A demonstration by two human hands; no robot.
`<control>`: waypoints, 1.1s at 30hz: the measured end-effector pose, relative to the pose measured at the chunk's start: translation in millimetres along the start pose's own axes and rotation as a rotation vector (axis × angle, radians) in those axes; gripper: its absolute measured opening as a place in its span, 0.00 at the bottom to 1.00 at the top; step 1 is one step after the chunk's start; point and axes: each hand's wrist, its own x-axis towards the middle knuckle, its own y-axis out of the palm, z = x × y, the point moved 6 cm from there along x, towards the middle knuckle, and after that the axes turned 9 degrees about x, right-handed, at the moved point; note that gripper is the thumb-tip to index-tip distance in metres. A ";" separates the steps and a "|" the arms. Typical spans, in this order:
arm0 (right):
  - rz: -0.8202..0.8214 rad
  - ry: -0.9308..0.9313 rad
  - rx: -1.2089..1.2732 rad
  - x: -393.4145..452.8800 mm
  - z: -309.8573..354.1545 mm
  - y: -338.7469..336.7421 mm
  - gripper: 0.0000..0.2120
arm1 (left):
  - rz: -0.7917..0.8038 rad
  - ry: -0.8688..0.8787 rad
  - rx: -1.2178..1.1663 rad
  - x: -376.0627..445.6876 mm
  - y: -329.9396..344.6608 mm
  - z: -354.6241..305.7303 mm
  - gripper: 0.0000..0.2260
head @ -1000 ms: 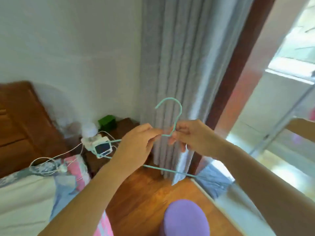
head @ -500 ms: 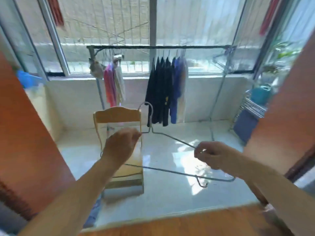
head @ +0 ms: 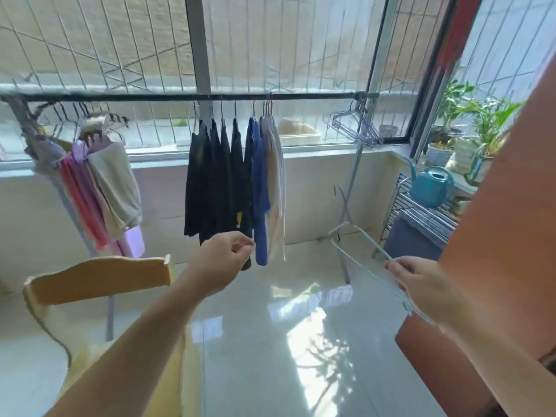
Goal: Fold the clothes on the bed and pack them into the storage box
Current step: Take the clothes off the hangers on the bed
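I face a balcony. My right hand [head: 421,284] grips a thin pale wire hanger [head: 356,236], whose hook points up and away to the left. My left hand [head: 222,260] is raised at centre with thumb and fingers pinched together and nothing visible in them. Beyond the hands, a dark clothes rail [head: 180,97] carries dark and blue garments [head: 228,182] in the middle and pink and beige ones [head: 99,188] at the left. Several bare hangers [head: 358,127] cluster at the rail's right end. No bed or storage box is in view.
A wooden chair [head: 96,278] stands at lower left, under my left forearm. A reddish door frame [head: 496,236] fills the right side. A teal watering can [head: 431,188] sits on a metal rack with potted plants behind. The glossy floor tiles [head: 285,326] lie ahead.
The view swung from the bedside and curtain to the balcony. My left hand let go of the hanger; my right hand carried it to the right.
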 end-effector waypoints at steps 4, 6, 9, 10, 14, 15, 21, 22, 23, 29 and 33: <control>-0.062 -0.003 0.005 98.2 13.3 -7.3 0.11 | 0.077 -0.004 -0.008 102.4 6.1 -28.5 0.08; -0.088 -0.022 0.047 153.2 18.3 -2.0 0.11 | 0.093 -0.011 -0.017 148.4 12.3 -35.6 0.08; -0.079 -0.070 0.107 236.6 20.8 21.9 0.12 | 0.081 -0.059 -0.045 207.4 29.3 -30.5 0.08; -0.066 -0.082 0.122 269.5 17.9 30.7 0.12 | 0.077 -0.088 -0.062 228.2 39.3 -25.6 0.07; -0.033 -0.119 0.180 391.1 18.4 66.7 0.10 | 0.012 -0.215 -0.128 301.4 58.8 -10.0 0.07; -0.025 -0.129 0.193 422.8 22.4 72.5 0.09 | -0.023 -0.241 -0.141 323.7 60.7 -9.1 0.07; 0.117 -0.234 0.143 590.3 78.9 101.6 0.13 | -0.205 -0.385 -0.143 438.3 45.5 -18.3 0.09; 0.138 -0.228 0.155 607.4 85.3 106.0 0.11 | -0.221 -0.391 -0.120 445.6 40.6 -19.2 0.09; 0.149 -0.222 0.188 626.1 91.1 110.3 0.10 | -0.241 -0.401 -0.106 454.9 37.5 -19.9 0.09; 0.008 -0.217 0.213 725.4 116.3 132.9 0.17 | -0.306 -0.457 -0.125 495.1 35.8 -17.1 0.10; 0.028 -0.227 0.097 755.7 114.7 155.3 0.16 | -0.301 -0.462 -0.164 508.0 40.0 -11.6 0.10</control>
